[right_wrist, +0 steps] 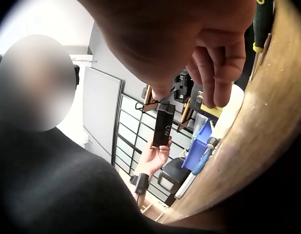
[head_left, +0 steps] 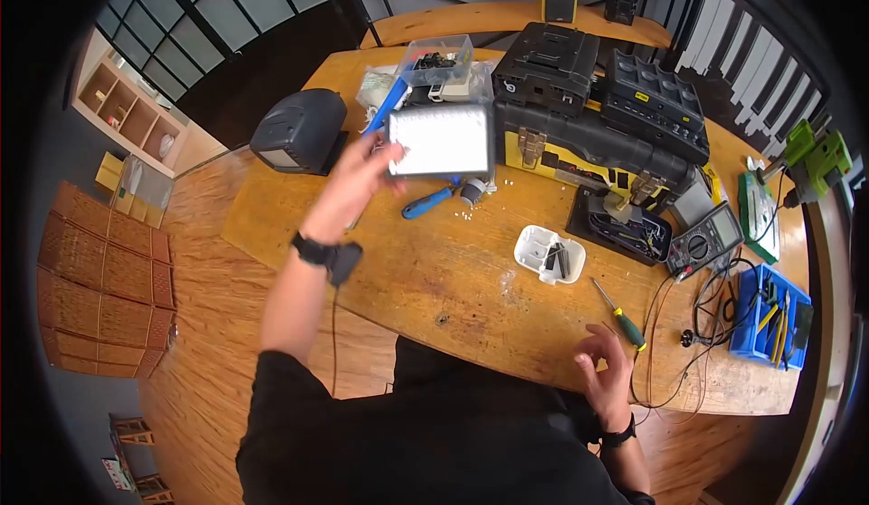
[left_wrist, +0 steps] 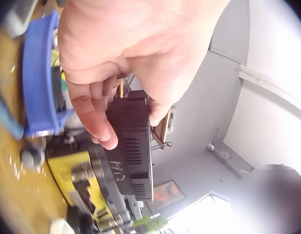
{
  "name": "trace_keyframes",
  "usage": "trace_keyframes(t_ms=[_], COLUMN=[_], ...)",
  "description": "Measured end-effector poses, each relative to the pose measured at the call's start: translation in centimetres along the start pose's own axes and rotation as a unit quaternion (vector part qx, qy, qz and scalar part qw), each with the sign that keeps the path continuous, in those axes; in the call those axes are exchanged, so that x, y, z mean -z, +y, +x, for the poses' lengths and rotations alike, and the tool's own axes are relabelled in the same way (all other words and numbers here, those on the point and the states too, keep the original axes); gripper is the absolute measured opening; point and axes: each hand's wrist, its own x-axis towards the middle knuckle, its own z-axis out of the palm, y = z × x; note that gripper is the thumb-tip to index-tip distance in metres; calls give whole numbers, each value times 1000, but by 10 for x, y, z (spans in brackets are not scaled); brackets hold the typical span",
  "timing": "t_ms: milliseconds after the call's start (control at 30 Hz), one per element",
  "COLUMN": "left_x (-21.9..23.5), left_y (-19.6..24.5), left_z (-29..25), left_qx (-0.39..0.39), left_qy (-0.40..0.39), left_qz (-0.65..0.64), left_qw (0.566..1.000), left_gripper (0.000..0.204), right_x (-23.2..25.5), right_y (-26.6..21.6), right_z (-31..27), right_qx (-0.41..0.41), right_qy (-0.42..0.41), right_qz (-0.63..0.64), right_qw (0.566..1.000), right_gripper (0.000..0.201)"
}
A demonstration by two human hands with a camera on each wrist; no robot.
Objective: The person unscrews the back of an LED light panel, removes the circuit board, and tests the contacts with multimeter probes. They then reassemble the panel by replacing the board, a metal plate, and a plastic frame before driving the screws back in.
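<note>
The left hand holds up a flat device with a bright white face above the bench, pinching its left edge. In the left wrist view the thumb and fingers of the left hand grip the end of this black vented case, seen edge-on with pale marks on its side. The right wrist view shows the case raised in the far hand. Near the bench's front edge, the right hand hovers beside a green-handled screwdriver, its fingers loosely bent and holding nothing.
A white tray with dark parts sits mid-bench. A blue-handled tool lies below the device. Black toolboxes stand behind; a multimeter, cables and a blue bin are at right, a dark box-shaped unit at left.
</note>
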Motion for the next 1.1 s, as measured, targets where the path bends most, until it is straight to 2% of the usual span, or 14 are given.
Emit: trace_keyframes(t_ms=[67, 167, 267, 333, 367, 433, 567, 700, 767, 933, 1100], left_x=[38, 82, 100, 101, 99, 97, 94, 102, 117, 108, 107], left_y=[11, 16, 9, 1, -6, -9, -23, -27, -27, -14, -19], left_z=[42, 98, 136, 154, 163, 183, 193, 193, 199, 193, 190], left_qx=[14, 35, 55, 110, 124, 133, 72, 71, 84, 80, 3], left_qy=[-2, -22, -35, -70, -66, -73, -71, -46, -67, -70, -67], left_qz=[40, 37, 43, 100, 186, 381, 359, 314, 305, 353, 426], left_qw=[999, 998, 997, 986, 972, 912, 928, 946, 946, 929, 902], left_gripper=[40, 39, 41, 46, 49, 48, 41, 38, 36, 36, 44], right_x=[2, -5, -8, -9, -9, -8, -9, -9, -9, -11, -11], right_y=[-1, 10, 23, 22, 20, 19, 20, 15, 21, 23, 24], right_z=[-7, -15, -19, -17, -16, -14, -12, -8, -9, -10, -14], right_qx=[-47, -12, -8, 10, 26, 33, 27, 8, 10, 20, -9], right_qy=[10, 57, 62, 60, 56, 55, 49, 35, 29, 31, 16], right_qz=[-77, -116, -154, -169, -182, -194, -196, -205, -214, -229, -236], right_qw=[996, 992, 986, 984, 981, 979, 979, 978, 976, 973, 972], right_gripper=[46, 41, 39, 39, 39, 40, 40, 39, 39, 41, 32])
